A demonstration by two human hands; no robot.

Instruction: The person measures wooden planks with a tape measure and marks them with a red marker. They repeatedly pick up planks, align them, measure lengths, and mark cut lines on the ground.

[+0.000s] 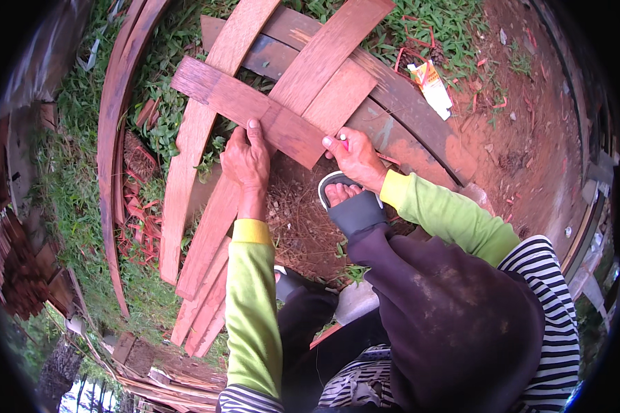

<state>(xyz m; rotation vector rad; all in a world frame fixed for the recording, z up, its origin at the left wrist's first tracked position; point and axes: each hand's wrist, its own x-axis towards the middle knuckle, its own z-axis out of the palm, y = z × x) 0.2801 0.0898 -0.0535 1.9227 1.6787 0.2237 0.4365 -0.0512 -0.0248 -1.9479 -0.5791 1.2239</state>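
Note:
A short reddish-brown wooden board (255,110) lies slanting across longer planks in front of me. My left hand (246,162) grips its near edge about midway, thumb on top and the other fingers hidden underneath. At the board's right end, my right hand (357,160) pinches the corner with its thumb. A small pinkish-red stick-like thing (344,143) shows between the right fingers; its kind is too small to tell. Under the board runs a long pale plank (189,148), and beyond it another reddish plank (334,51) crosses at an angle.
Dark weathered boards (413,131) lie beneath the planks on the right. Long curved-looking planks (111,138) rest on grass at the left, near reddish wood scraps (141,230). A white-and-orange packet (430,89) lies by the grass. My sandalled foot (348,196) is just below the right hand.

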